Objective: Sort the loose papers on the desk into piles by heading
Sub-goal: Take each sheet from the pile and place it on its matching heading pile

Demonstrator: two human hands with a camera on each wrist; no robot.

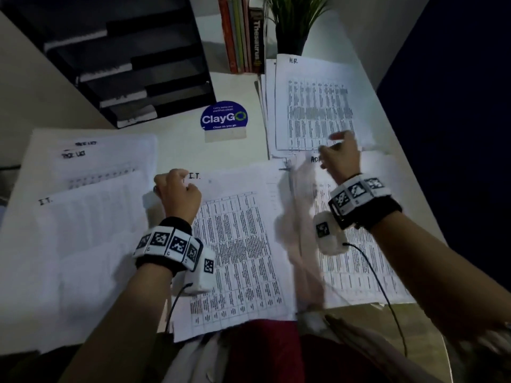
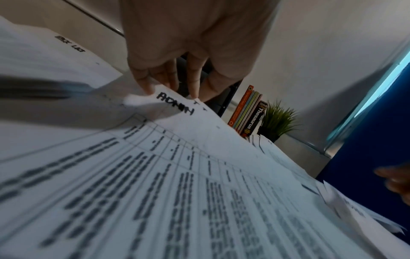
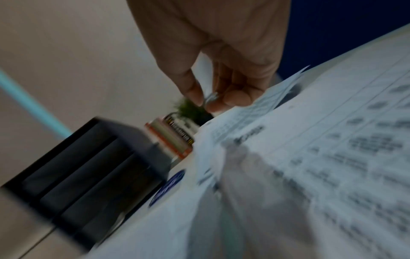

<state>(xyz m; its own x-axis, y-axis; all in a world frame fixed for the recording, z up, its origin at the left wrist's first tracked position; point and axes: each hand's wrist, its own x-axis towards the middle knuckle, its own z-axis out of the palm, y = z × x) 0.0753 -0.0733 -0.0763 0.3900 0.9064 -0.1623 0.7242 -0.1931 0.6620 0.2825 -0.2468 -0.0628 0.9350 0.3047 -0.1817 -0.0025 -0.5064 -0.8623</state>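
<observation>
Just sheet corner between left fingertips

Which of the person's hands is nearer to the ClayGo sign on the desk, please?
The left. The left hand is just below and left of the ClayGo sign, at the I.T. sheet's top corner. The right hand is farther, by the H.R. pile.

Four spreads of papers, five upright books, one potted plant, one black paper tray, one ClayGo sign
</observation>
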